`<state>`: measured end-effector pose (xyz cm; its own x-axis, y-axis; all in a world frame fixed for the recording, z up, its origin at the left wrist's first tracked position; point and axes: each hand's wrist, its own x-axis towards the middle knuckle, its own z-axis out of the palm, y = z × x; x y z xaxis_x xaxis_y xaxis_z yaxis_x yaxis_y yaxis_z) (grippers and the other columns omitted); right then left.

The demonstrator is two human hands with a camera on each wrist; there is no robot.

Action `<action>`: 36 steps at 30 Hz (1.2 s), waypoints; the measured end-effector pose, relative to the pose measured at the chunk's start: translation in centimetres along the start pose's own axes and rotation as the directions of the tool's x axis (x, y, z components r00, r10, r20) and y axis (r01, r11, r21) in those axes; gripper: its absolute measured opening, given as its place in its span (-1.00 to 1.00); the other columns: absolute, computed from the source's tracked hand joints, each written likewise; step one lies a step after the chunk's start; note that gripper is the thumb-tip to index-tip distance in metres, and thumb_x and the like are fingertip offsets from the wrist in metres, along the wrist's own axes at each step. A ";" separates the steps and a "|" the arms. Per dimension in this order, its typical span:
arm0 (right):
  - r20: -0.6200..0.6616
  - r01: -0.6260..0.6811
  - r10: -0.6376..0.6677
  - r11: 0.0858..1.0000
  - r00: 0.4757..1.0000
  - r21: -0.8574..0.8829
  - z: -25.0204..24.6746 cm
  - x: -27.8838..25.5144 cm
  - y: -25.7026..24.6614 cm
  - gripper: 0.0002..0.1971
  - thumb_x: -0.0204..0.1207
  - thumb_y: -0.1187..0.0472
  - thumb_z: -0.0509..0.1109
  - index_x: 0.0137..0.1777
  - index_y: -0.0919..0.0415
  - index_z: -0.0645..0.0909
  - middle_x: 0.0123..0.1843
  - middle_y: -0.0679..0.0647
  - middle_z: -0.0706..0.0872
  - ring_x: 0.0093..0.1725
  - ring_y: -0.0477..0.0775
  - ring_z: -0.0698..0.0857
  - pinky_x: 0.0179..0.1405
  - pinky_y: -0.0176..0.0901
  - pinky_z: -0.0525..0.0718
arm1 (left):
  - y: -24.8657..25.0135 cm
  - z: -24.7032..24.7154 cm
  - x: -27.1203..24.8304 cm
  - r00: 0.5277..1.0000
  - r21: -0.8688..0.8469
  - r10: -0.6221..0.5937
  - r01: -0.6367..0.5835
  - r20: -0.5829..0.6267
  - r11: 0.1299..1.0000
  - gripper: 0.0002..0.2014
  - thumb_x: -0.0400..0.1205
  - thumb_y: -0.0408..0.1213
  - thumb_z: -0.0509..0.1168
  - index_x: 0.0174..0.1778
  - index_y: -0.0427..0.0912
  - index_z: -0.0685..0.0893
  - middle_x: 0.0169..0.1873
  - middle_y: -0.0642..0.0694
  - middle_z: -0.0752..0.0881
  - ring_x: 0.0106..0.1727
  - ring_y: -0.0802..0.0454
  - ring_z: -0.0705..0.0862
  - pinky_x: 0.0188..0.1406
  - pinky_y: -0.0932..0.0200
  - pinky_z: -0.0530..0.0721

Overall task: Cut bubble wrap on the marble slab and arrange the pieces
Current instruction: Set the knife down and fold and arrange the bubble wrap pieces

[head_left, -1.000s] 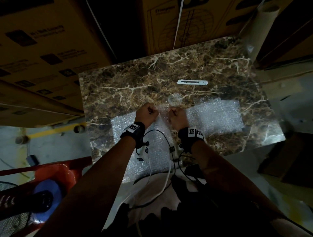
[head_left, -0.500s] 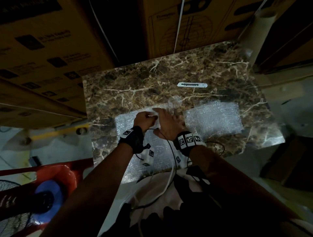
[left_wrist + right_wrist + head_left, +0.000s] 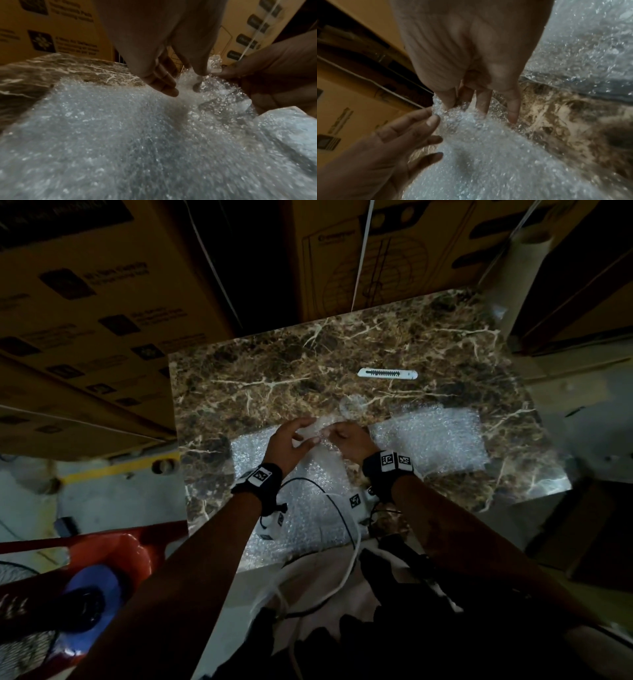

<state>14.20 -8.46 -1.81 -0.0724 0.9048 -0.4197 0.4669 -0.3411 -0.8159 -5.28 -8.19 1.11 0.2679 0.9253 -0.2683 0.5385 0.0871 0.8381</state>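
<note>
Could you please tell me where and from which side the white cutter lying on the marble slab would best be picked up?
Probably around the middle of the white cutter, pinched across its narrow width from above. It lies flat and lengthwise across the marble slab, apart from the bubble wrap, so both long edges are free. Which end holds the blade I cannot tell, so avoid both tips.

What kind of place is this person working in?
Probably a storeroom or warehouse corner: printed cardboard cartons stacked behind a marble slab used as a bench, with bubble wrap and a white cutter on it.
</note>
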 end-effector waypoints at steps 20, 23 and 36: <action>-0.059 -0.074 0.091 0.966 0.994 0.246 0.1 -1.2 0.0 -0.76 0.69 0.20 0.46 0.02 0.43 0.80 -0.01 0.42 0.81 -0.06 0.14 0.72 0.03 0.06 0.67 | -1.0 0.4 1.5 0.988 0.196 0.120 -0.098 -0.101 0.976 -0.81 0.52 -0.07 0.62 -0.12 -0.03 0.77 -0.05 0.07 0.68 -0.21 0.08 0.73 -0.15 0.19 0.70; -0.032 -0.065 0.075 0.968 0.997 0.243 0.1 -1.2 0.4 -0.73 0.64 0.12 0.52 -0.13 0.36 0.80 -0.11 0.45 0.79 -0.15 0.13 0.69 -0.07 0.07 0.63 | -0.9 0.3 1.7 0.989 0.167 0.150 -0.145 -0.015 0.975 -0.77 0.55 -0.11 0.60 0.01 -0.09 0.76 0.00 0.06 0.66 -0.22 0.13 0.65 -0.19 0.31 0.60; -0.065 -0.097 0.117 0.964 0.991 0.247 -0.3 -0.9 -0.6 -0.66 0.66 0.02 0.48 -0.37 0.03 0.71 -0.41 -0.14 0.70 -0.31 0.01 0.66 -0.18 0.00 0.58 | -0.1 0.6 2.1 0.993 0.123 0.118 -0.118 0.006 0.985 -0.79 0.62 -0.10 0.52 0.05 -0.12 0.74 -0.01 -0.01 0.75 -0.11 0.17 0.71 -0.12 0.21 0.75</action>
<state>14.26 -9.00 -0.85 0.0397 0.8735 -0.4853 0.2392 -0.4798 -0.8441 -4.29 -6.47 0.14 0.3342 0.9271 -0.1697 0.5970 -0.0688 0.7993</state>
